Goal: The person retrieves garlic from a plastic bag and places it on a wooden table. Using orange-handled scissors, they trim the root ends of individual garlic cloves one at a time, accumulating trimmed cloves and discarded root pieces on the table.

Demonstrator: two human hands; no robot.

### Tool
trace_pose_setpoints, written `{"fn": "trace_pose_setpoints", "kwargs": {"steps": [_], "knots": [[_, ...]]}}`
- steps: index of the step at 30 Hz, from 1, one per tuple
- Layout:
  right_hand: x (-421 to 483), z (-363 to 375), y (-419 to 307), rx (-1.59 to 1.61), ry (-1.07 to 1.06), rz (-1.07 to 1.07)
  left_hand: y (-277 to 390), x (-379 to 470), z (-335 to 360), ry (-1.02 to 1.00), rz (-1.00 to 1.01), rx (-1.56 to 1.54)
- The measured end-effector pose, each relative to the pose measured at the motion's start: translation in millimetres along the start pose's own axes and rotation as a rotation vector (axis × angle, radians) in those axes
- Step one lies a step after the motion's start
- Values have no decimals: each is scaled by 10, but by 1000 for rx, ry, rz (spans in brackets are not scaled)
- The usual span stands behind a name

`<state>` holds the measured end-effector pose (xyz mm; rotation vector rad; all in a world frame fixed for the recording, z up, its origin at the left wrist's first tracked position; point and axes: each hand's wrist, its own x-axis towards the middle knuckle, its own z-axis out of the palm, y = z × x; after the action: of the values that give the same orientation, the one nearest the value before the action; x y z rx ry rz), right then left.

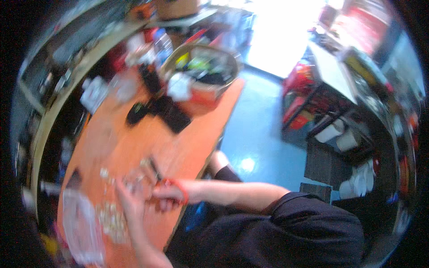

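Strong blur covers the view. My left hand is over the orange tabletop, beside a clear, thin item, perhaps plastic; whether the fingers hold it I cannot tell. Just to its right, my right hand is closed around a slim dark tool that points up and away, its kind unclear. A red loop shows at the right wrist; it may be a band or a handle. Small pale pieces lie in a loose pile left of my left forearm, with a few more farther up. A clear plastic bag or tray is beside them.
Beyond the hands are a dark object, a smaller dark round item and a round basket of mixed things. A plastic bottle stands behind. Shelving lines the right, across a blue floor.
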<state>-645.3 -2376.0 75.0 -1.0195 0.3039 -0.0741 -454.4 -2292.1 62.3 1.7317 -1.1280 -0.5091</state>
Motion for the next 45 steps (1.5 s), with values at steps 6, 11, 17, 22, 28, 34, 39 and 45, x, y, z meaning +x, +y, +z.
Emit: {"fn": "trace_pose_setpoints", "kwargs": {"steps": [6,11,17,22,28,34,39,45], "knots": [[-105,46,-138,-18,95,44,115,-69,-15,71,-107,120],[-98,46,-261,-140,65,50,298,4,-79,118,-274,-302],[-144,209,-287,-314,160,74,274,-2,-83,90,-213,-499],[-142,249,-330,-493,198,68,240,-6,-85,95,-121,-614],[-91,273,-297,-712,346,7,250,-10,-155,83,-135,-694],[-55,284,-396,-1179,462,110,300,-29,-172,123,-139,-864],[-27,339,-459,-1359,487,-8,321,-63,-157,103,-68,-819],[12,361,-484,-1406,439,-36,301,-95,-116,134,40,-771]]}}
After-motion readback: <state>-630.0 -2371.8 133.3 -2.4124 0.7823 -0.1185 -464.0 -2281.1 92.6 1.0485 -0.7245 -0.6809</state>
